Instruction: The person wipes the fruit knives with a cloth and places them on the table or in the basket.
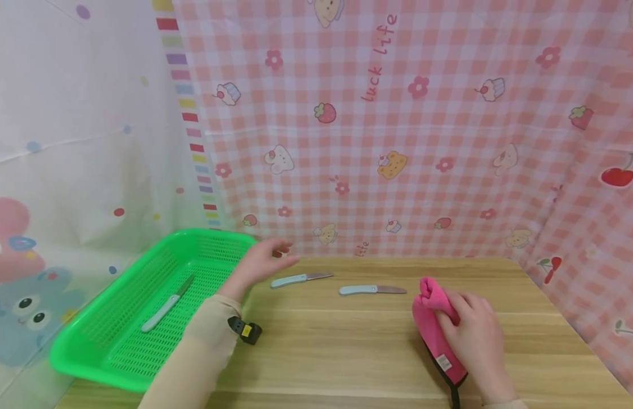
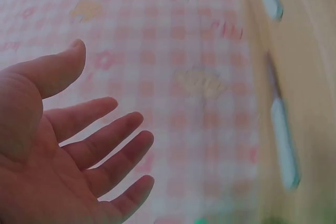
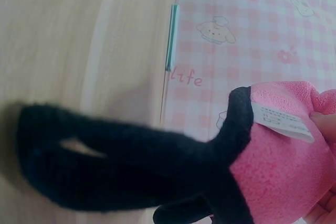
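My right hand (image 1: pixel 474 329) grips a pink plush cloth (image 1: pixel 431 318) with black trim and a white label, held over the right part of the table. In the right wrist view its black loop (image 3: pixel 115 161) hangs toward the camera, and only parts of the fingers show at the right edge. My left hand (image 1: pixel 262 264) is held in the air beside the basket's right rim, fingers loosely spread, touching nothing. Nearest to it lies a paring knife (image 1: pixel 290 280) with a pale blue handle. A second paring knife (image 1: pixel 359 290) lies between the hands, blade pointing right.
A green plastic basket (image 1: pixel 91 363) stands at the left, with another pale-handled paring knife (image 1: pixel 165 312) inside. The wooden table (image 1: pixel 347 352) meets a pink checked curtain (image 1: pixel 347 199) at the back. White printed cloth (image 1: pixel 91 170) hangs on the left.
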Action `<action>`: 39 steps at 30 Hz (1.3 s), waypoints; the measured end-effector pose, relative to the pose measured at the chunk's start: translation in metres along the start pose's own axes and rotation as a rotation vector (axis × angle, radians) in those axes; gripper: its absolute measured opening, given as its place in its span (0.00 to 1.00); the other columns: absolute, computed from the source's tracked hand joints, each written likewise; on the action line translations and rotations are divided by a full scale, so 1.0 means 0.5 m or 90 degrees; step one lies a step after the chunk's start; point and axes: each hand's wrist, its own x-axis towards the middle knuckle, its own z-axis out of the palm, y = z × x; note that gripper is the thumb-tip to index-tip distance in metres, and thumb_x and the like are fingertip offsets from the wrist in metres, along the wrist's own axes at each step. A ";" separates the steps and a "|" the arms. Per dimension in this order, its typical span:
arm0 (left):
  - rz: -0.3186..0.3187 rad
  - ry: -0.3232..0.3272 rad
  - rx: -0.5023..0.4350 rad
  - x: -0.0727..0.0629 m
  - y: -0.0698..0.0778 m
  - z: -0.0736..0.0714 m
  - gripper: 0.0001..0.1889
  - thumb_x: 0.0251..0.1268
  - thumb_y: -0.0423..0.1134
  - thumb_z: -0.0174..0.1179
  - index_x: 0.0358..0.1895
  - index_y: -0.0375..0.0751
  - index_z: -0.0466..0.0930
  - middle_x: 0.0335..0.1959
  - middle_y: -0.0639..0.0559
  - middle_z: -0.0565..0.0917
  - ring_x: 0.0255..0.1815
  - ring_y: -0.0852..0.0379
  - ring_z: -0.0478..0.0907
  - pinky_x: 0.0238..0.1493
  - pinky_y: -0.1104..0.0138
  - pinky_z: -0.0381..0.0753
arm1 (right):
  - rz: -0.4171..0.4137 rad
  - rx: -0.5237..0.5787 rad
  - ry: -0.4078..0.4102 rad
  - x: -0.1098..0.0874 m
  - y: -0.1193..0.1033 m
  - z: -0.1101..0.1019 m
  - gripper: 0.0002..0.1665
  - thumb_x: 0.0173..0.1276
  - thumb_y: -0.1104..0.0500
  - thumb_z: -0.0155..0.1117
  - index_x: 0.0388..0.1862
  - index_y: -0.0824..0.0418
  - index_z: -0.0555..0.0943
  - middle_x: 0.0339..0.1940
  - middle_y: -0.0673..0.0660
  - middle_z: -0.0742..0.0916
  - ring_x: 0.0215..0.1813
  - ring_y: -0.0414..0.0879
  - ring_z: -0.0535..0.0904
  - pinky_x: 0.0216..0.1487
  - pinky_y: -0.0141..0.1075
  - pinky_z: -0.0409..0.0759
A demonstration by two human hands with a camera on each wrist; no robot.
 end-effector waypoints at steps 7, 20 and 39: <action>0.001 -0.019 -0.039 0.032 0.023 0.112 0.24 0.67 0.48 0.64 0.60 0.37 0.78 0.53 0.40 0.82 0.52 0.44 0.79 0.53 0.53 0.79 | -0.005 0.007 0.000 -0.002 0.002 0.004 0.26 0.47 0.67 0.79 0.49 0.66 0.85 0.37 0.65 0.85 0.40 0.63 0.78 0.37 0.56 0.75; 0.019 -0.023 -0.035 0.092 0.042 0.270 0.24 0.66 0.48 0.65 0.59 0.36 0.79 0.55 0.41 0.82 0.53 0.45 0.79 0.54 0.55 0.78 | -0.010 0.006 0.006 -0.002 0.002 0.007 0.24 0.49 0.65 0.79 0.48 0.64 0.85 0.36 0.63 0.85 0.39 0.61 0.78 0.35 0.54 0.76; 0.009 -0.011 0.058 0.128 0.063 0.382 0.20 0.65 0.43 0.67 0.56 0.37 0.81 0.56 0.46 0.83 0.58 0.48 0.78 0.60 0.56 0.74 | -0.007 0.000 0.000 -0.003 0.008 0.004 0.24 0.48 0.66 0.79 0.47 0.63 0.86 0.36 0.63 0.85 0.40 0.61 0.78 0.36 0.55 0.76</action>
